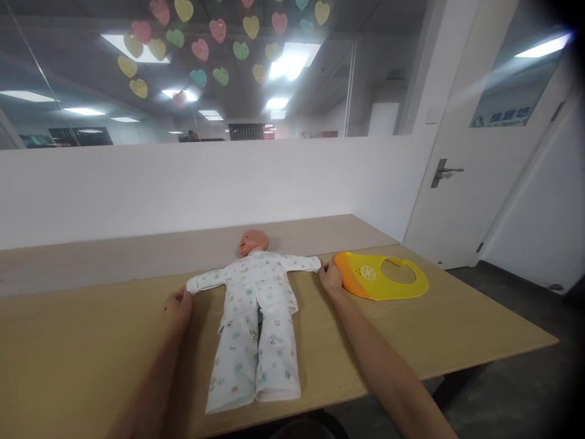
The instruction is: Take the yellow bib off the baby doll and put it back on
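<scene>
A baby doll in white printed pyjamas (256,305) is lying face-up on the pale wooden surface (457,329). The left hand (178,303) and right hand (329,275) are pinching its sleeve cuffs, stretching the arms flat. A yellow silicone bib (388,281) is lying just beside the right hand.

Baby doll (256,292): lies face-up on the wooden table (457,329), arms spread, dressed in white printed pyjamas; head points toward the white wall (183,183).
Left hand (178,305): at the doll's sleeve cuff, fingertips touching it.
Right hand (329,277): at the doll's opposite cuff, touching it.
Yellow bib (384,280): flat on the table, just beside the doll's outstretched arm, next to the right hand; orange pocket edge faces the doll.
White door (479,152): beyond the bib, well apart from the doll.
</scene>
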The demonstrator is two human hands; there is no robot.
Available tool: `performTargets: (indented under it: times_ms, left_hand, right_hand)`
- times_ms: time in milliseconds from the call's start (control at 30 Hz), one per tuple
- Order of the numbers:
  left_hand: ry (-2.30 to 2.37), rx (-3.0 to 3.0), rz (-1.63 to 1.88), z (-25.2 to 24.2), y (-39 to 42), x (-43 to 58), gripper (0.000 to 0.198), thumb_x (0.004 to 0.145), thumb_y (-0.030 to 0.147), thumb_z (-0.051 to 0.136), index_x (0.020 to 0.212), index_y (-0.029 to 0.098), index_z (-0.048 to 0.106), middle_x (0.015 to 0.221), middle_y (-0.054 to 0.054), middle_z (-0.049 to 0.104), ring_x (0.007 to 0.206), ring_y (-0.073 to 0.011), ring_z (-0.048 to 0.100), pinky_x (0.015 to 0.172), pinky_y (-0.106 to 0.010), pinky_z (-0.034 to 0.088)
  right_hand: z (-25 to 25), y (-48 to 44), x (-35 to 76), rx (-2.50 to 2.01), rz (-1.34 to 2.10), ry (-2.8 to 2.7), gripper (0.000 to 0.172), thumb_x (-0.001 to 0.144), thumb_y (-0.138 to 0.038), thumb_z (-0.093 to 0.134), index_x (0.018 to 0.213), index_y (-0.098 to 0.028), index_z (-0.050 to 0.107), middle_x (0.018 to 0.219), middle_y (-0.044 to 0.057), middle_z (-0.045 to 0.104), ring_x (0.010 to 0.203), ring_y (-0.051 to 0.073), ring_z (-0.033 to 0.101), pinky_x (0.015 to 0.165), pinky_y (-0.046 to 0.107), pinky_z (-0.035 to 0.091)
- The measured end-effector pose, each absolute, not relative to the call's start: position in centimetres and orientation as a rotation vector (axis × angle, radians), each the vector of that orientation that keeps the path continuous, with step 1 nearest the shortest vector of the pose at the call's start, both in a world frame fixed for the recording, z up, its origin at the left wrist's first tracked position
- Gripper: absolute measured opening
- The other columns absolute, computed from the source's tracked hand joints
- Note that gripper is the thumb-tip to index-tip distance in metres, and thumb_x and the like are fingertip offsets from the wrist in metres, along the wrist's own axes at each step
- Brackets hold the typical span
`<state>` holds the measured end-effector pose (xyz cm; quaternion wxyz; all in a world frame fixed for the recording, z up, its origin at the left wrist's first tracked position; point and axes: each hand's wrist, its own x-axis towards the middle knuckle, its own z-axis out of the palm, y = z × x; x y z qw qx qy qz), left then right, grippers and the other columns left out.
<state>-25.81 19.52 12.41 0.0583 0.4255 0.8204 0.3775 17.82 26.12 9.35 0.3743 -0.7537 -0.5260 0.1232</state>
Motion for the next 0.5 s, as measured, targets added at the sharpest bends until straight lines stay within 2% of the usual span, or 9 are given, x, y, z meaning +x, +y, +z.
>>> performTargets:
  times_ms: [167, 367, 433, 500]
  left_hand:
    - [2.403, 1.356, 1.097, 12.1, 16.3, -24.9, 0.019, 0.082, 0.034, 0.051, 0.083, 0.018, 0.062, 0.089, -0.010, 0.068, 0.090, -0.0302, 0.065, 0.081, -0.042, 0.050]
    - [2.247, 1.473, 1.125, 11.0, 12.1, -23.3, 0.015, 0.080, 0.031, 0.050, 0.074, 0.021, 0.059, 0.084, -0.007, 0.069, 0.090, -0.0271, 0.066, 0.086, -0.038, 0.050]
    - [2.169, 1.534, 1.143, 10.5, 10.4, -22.9, 0.017, 0.079, 0.034, 0.051, 0.078, 0.022, 0.061, 0.089, -0.007, 0.071, 0.095, -0.0282, 0.066, 0.090, -0.039, 0.051]
    - [2.153, 1.525, 1.124, 10.1, 8.5, -22.7, 0.028, 0.082, 0.045, 0.050, 0.092, 0.023, 0.065, 0.100, -0.007, 0.072, 0.102, -0.0303, 0.065, 0.093, -0.044, 0.050]
  right_hand:
    - [9.2, 22.3, 16.6, -1.847, 0.369, -1.399, 0.025, 0.090, -0.021, 0.046, 0.097, -0.014, 0.069, 0.097, 0.010, 0.073, 0.092, 0.021, 0.068, 0.078, 0.026, 0.046]
    - [7.8, 16.7, 15.5, -1.470, 0.649, -1.463, 0.023, 0.082, -0.019, 0.045, 0.082, -0.014, 0.067, 0.090, 0.009, 0.073, 0.087, 0.021, 0.066, 0.080, 0.030, 0.048]
    - [7.4, 14.3, 15.2, -1.348, 0.703, -1.478, 0.021, 0.082, -0.024, 0.047, 0.080, -0.016, 0.066, 0.087, 0.008, 0.073, 0.084, 0.022, 0.065, 0.079, 0.031, 0.049]
    - [7.2, 11.2, 14.9, -1.256, 0.725, -1.539, 0.024, 0.085, -0.032, 0.047, 0.079, -0.017, 0.064, 0.083, 0.007, 0.071, 0.080, 0.022, 0.064, 0.074, 0.032, 0.048]
